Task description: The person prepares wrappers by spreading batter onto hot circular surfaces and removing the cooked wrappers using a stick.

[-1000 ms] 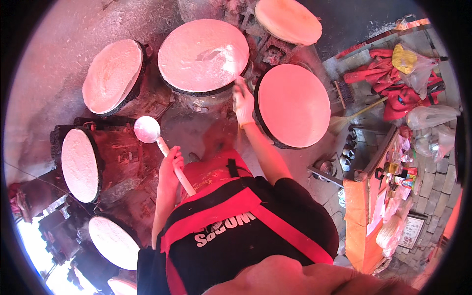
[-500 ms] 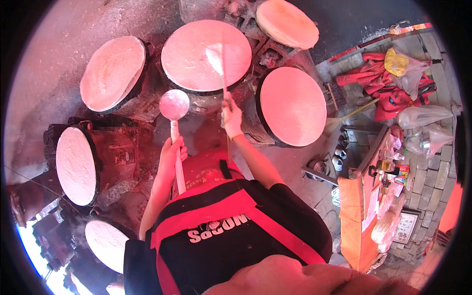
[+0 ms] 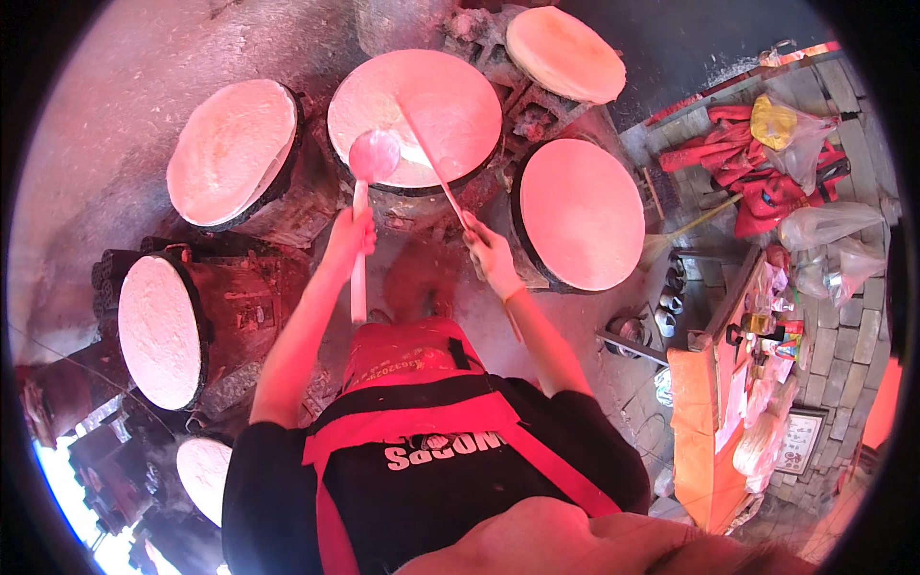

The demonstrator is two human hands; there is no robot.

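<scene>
My left hand (image 3: 352,236) is closed around the handle of a long-handled ladle (image 3: 374,156). The ladle's round head hangs over the front left part of the middle round griddle, hiding some of it. A pale layer of batter (image 3: 446,96) covers that griddle, with a brighter patch near the ladle. In my right hand (image 3: 491,257) is a long thin stick (image 3: 428,163). Its far end reaches the batter near the griddle's centre, and its near end runs back past my wrist.
Drum-like stoves carry more round pale flatbreads (image 3: 235,153), at left (image 3: 158,331), lower left and right (image 3: 582,216). Another flatbread (image 3: 565,53) lies at the far right. Right stand a broom (image 3: 695,222), metal pots (image 3: 628,331) and a cluttered table with an orange front (image 3: 700,431).
The ladle has moved right and away from me, from before the middle griddle to over its edge. My right hand has shifted right and nearer; the stick now slants left. The view has shifted slightly.
</scene>
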